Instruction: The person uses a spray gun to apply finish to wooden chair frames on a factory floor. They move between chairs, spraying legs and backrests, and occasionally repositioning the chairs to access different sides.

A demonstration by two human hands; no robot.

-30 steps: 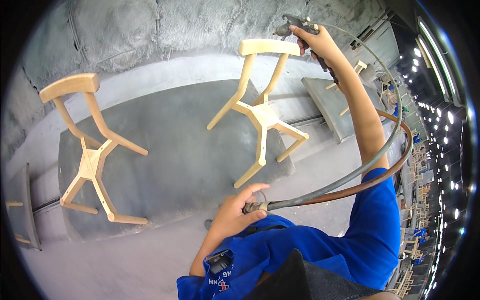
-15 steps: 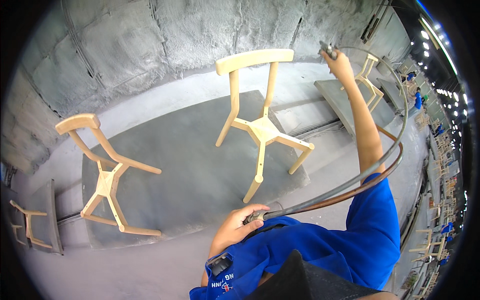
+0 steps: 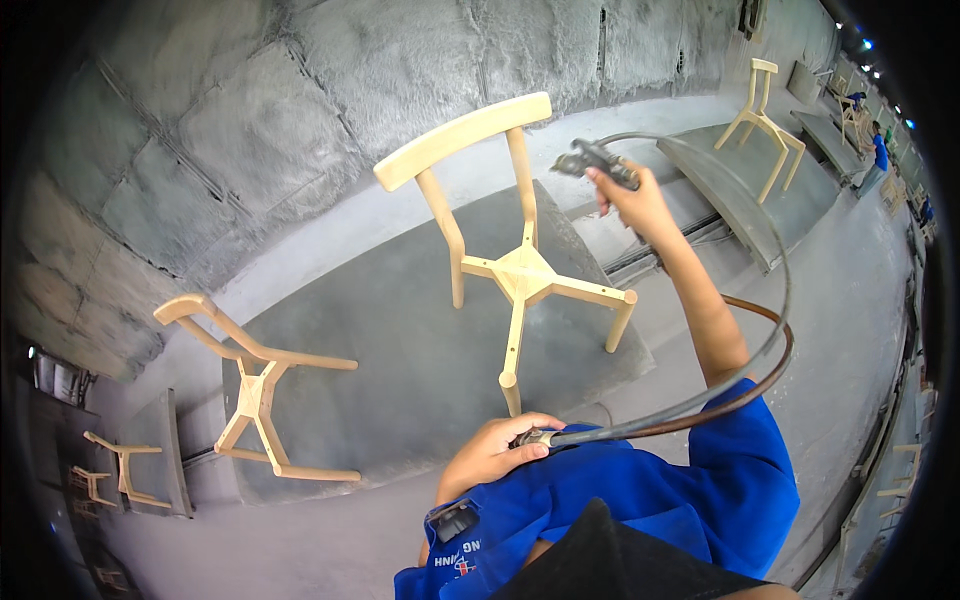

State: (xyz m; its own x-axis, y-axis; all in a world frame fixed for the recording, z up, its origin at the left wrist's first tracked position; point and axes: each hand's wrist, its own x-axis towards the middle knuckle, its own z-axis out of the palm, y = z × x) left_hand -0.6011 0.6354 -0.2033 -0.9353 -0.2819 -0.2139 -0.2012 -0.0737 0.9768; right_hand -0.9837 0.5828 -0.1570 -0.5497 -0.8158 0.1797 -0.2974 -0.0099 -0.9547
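My right hand (image 3: pixel 638 200) is closed around a metal spray gun (image 3: pixel 600 162), its nozzle pointing left toward the backrest of a pale wooden chair frame (image 3: pixel 525 272). A gap separates gun and chair. That frame has no seat and stands on a large grey board (image 3: pixel 390 390). Low in front of my body, my left hand (image 3: pixel 490 458) is closed around the hose (image 3: pixel 640 428) bundle near a metal coupling (image 3: pixel 536 438). One grey and one brown hose loop right from there, and a line curves up to the gun. A second chair frame (image 3: pixel 252 395) stands at the board's left.
A grey, coated wall (image 3: pixel 400 70) runs along the far side. More boards bear chair frames: one frame (image 3: pixel 765 122) at far right, another (image 3: pixel 125 465) at far left. A person in blue (image 3: pixel 879 155) is in the distance at right. Rails (image 3: pixel 670 245) run between the boards.
My right hand has brought the spray gun left and lower, closer to the near chair's backrest. The whole view has shifted and turned a little. My left hand keeps its hold on the hose.
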